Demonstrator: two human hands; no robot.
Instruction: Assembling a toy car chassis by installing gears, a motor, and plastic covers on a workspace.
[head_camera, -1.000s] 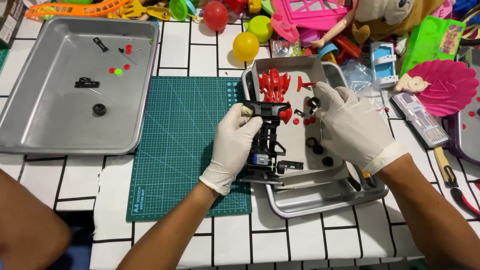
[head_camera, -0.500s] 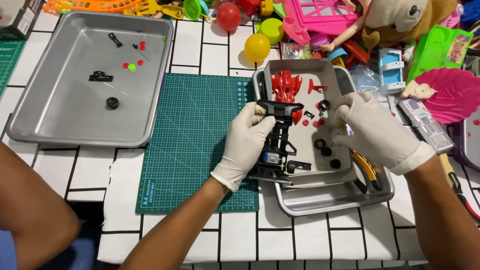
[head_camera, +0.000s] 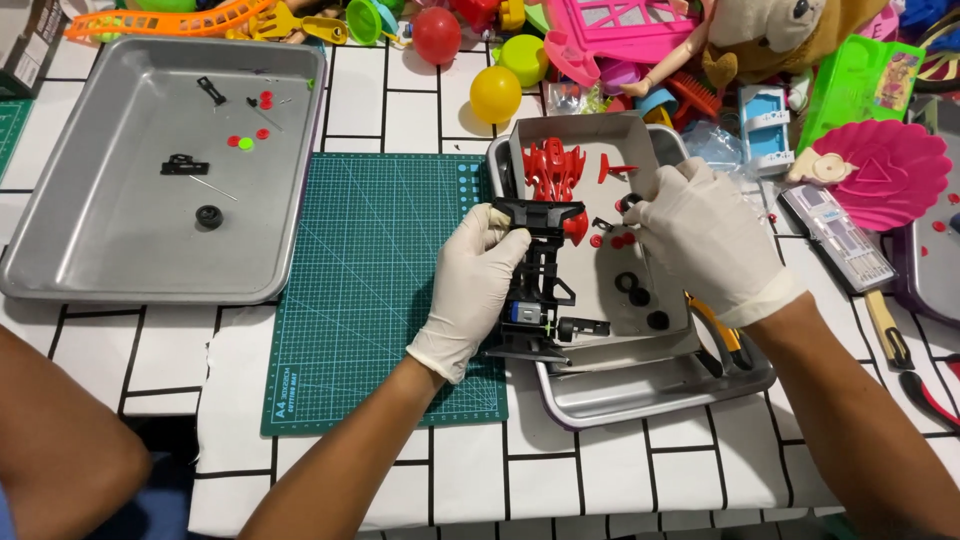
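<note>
My left hand (head_camera: 472, 285), in a white glove, grips a black toy car chassis (head_camera: 540, 270) at the edge of the green cutting mat (head_camera: 360, 280). My right hand (head_camera: 705, 235), also gloved, reaches into the grey cardboard box lid (head_camera: 600, 140) with its fingertips on a small black part near the chassis front. A red toy car body (head_camera: 553, 170), small red pieces (head_camera: 612, 240) and black wheels (head_camera: 640, 295) lie in the lid.
A large metal tray (head_camera: 120, 240) at the left holds a few small black and red parts. The lid rests in a smaller metal tray (head_camera: 650, 390) with yellow-handled pliers (head_camera: 722, 335). Toys, balls and a pink fan-shaped toy (head_camera: 880, 175) crowd the back and right.
The view has shifted slightly. My right hand has moved a little left toward the front of the chassis, and my left hand keeps its hold.
</note>
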